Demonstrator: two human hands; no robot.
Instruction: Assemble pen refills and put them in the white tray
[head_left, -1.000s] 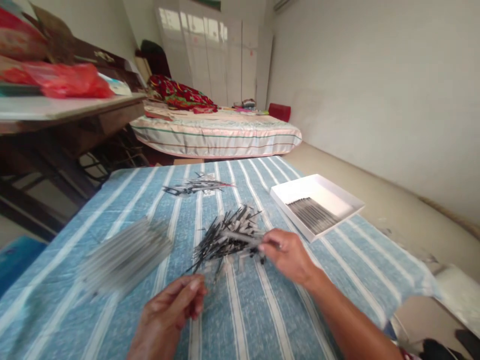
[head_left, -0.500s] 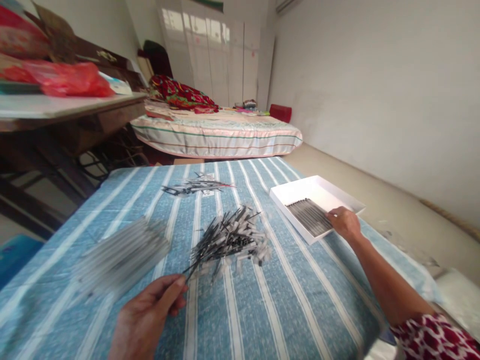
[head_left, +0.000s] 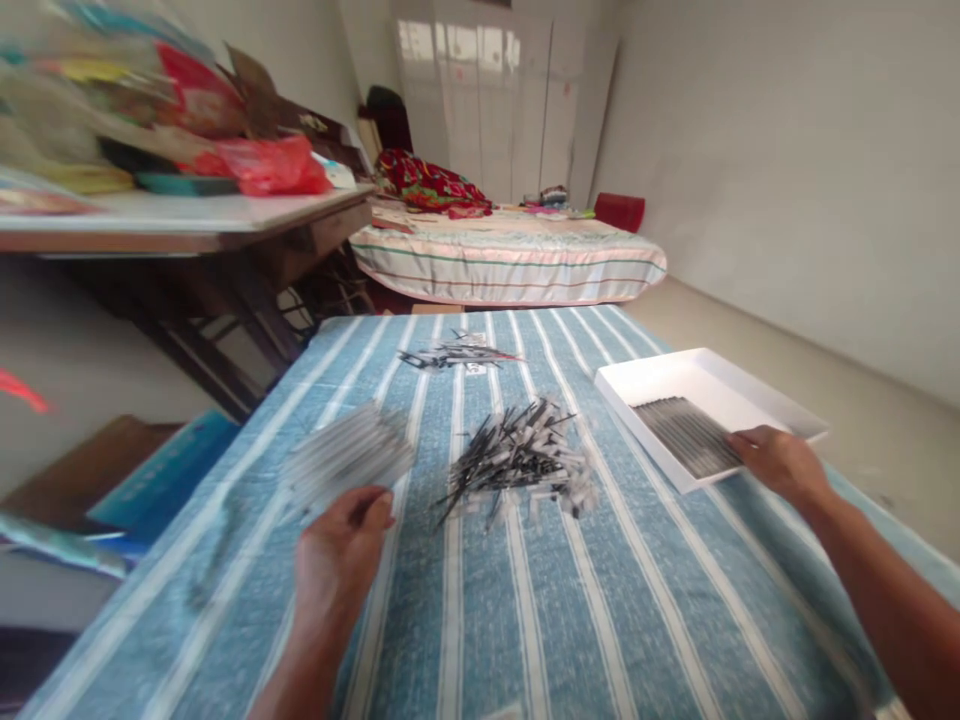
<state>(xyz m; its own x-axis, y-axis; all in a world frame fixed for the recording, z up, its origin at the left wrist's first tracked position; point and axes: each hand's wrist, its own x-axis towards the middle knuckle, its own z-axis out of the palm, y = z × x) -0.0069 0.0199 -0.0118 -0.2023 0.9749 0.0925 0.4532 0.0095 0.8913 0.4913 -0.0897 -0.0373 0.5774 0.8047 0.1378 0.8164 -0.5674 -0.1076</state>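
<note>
A person's right hand (head_left: 784, 465) is at the right edge of a row of thin dark sticks (head_left: 686, 435) lying in a white box (head_left: 720, 390); whether it grips 1 cannot be told. The left hand (head_left: 345, 545), fingers curled (any hold is hidden), is at the near edge of a blurred pale bundle (head_left: 345, 450). Between the 2 hands, a loose heap (head_left: 517, 455) lies on striped cloth (head_left: 484, 620).

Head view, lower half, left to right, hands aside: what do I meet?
Blue rectangular box → flat bundle of greyish translucent strips → loose pile of slim black and whitish pieces → shallow white open box.
</note>
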